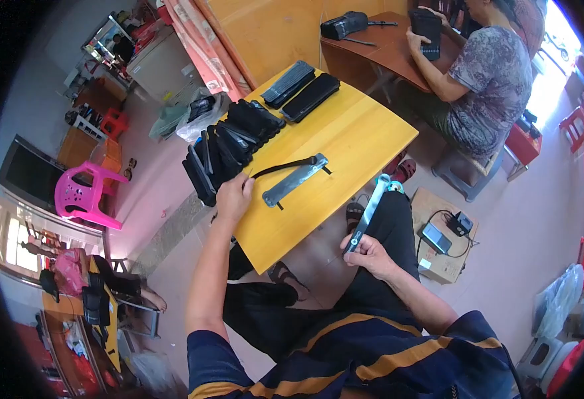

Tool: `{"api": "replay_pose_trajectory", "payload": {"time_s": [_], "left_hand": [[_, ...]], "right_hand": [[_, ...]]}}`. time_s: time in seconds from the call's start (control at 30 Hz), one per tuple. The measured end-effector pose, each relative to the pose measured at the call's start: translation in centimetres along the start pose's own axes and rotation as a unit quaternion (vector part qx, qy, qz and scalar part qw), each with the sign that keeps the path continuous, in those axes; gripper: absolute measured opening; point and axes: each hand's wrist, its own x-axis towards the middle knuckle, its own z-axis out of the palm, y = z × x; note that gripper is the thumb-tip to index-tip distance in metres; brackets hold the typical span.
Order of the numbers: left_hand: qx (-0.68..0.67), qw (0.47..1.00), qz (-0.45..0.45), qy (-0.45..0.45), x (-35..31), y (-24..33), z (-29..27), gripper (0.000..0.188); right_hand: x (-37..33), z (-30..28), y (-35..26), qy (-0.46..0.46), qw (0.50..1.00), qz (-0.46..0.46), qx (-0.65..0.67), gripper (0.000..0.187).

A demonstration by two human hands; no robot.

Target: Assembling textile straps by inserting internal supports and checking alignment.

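My left hand (234, 197) is closed at the table's left edge, its fingertips pinching the near end of a narrow black strap (284, 166). The strap's far end rests on a grey-blue flat strip (297, 181) with short black tabs, lying on the yellow table (365, 126). Over my right thigh, my right hand (374, 257) grips the dark lower end of a long, flat, glossy strip (370, 207). The strip points up and away, its top beside a small teal round thing (395, 187) at my knee.
Stacked black folded pieces (228, 143) line the table's left side, with two flat dark bundles (300, 91) farther back. A seated person (488, 86) handles a black item at a brown table (378, 50). A cardboard box (441, 259) with cabled devices stands right; a pink chair (85, 193) stands left.
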Motion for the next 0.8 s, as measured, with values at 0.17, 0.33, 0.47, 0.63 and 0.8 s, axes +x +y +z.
{"api": "replay_pose_trajectory", "payload": {"time_s": [0.17,0.33,0.47,0.63,0.8], "left_hand": [[-0.052,0.995,-0.081,0.018,-1.6,-1.8,2.2,0.028],[-0.077,0.988,-0.135,0.015,-2.6,-3.7,3.0,0.028],[-0.006,0.986,-0.167,0.024,-3.5,-5.2,3.5,0.03],[0.043,0.982,-0.183,0.016,-3.9,-3.7,3.1,0.029],[0.044,0.984,-0.159,0.074,-6.2,-3.4,1.6,0.031]], "right_hand": [[0.6,-0.8,0.1,0.001,0.999,0.023,-0.027,0.019],[0.7,0.4,1.5,0.008,0.999,0.032,-0.01,0.018],[0.9,1.3,0.8,0.011,0.999,0.033,-0.027,0.014],[1.1,1.6,1.0,0.018,0.999,0.028,-0.027,0.012],[2.2,3.4,0.9,0.006,0.999,0.034,-0.02,0.014]]}}
